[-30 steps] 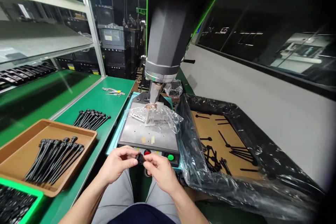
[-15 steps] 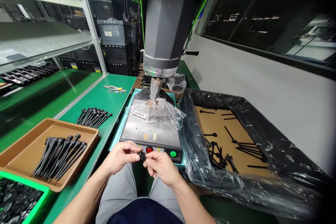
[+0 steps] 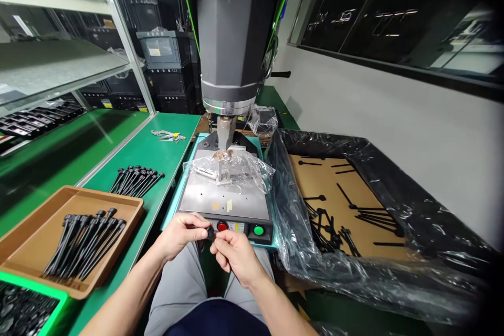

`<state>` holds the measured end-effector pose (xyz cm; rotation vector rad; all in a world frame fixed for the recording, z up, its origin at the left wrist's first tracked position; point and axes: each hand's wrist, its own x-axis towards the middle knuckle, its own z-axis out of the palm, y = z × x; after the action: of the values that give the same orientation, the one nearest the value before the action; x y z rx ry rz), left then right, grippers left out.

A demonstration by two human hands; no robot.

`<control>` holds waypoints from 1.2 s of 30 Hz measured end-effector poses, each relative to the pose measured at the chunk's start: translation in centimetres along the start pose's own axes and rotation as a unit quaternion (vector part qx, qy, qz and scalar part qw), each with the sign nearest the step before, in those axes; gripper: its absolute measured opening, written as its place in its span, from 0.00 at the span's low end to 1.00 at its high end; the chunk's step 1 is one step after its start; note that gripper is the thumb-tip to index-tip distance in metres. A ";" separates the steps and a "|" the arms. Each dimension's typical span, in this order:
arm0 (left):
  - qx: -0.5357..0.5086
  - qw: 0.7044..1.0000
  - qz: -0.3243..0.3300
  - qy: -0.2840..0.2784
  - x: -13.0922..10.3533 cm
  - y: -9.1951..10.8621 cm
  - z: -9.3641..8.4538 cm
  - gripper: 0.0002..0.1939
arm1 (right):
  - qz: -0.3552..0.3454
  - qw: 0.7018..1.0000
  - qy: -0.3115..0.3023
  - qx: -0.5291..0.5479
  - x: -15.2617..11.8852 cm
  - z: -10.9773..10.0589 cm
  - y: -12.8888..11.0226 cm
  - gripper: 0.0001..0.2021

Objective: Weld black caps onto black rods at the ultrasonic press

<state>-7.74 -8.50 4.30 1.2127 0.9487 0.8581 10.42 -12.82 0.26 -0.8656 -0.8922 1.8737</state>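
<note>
Over my lap, my left hand (image 3: 186, 233) pinches a small black plastic part (image 3: 211, 233) between thumb and fingers. My right hand (image 3: 235, 255) meets it from the other side, its thumb and forefinger closed at the same part. Fingertips cover much of the part, so its exact kind cannot be made out. Just beyond both hands is the front panel of the press machine, with a red button (image 3: 222, 226) and a green button (image 3: 258, 230). Above its metal plate (image 3: 208, 197), clear plastic film (image 3: 252, 170) wraps a fixture under the machine head (image 3: 228, 37).
To the left, a brown tray (image 3: 132, 210) holds several black rods with round heads, and more rods (image 3: 136, 178) lie behind it. A green-rimmed bin (image 3: 29, 304) contains small black parts. At right, a box lined with black plastic (image 3: 287, 220) holds loose rods. Pliers (image 3: 168, 135) lie on the bench.
The view has shifted slightly, with the machine and tray appearing further left. Both hands stay together at the small black part, which has turned a little between the fingers.
</note>
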 end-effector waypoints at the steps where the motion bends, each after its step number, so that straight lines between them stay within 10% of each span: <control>1: 0.011 1.000 0.005 0.005 0.1 0.0 0.1 0.07 | -0.034 0.999 0.023 -0.025 0.0 0.1 0.1 0.18; 16: 0.252 0.960 0.123 -0.013 1.8 -1.7 3.8 0.11 | -0.059 0.993 0.060 0.087 0.3 -2.0 1.1 0.16; 20: 0.168 0.983 0.074 -0.020 3.9 -3.0 4.4 0.17 | -0.055 0.989 0.059 0.127 0.6 -3.9 0.1 0.21; 23: -0.011 0.996 -0.006 0.091 6.5 -4.7 3.6 0.22 | -0.070 0.981 0.136 0.119 1.0 -6.1 -0.4 0.22; 27: -0.242 0.932 -0.111 0.247 10.8 -6.4 1.5 0.09 | -0.133 0.945 0.268 0.132 2.7 -9.5 -1.4 0.23; 36: -0.354 0.886 -0.128 0.270 16.4 -7.1 -0.3 0.06 | -0.141 0.911 0.372 0.110 8.4 -14.5 -3.0 0.21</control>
<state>-1.67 5.64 -4.85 0.2016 1.0630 1.2123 20.46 -0.72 -6.27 -1.1226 -0.2957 1.2031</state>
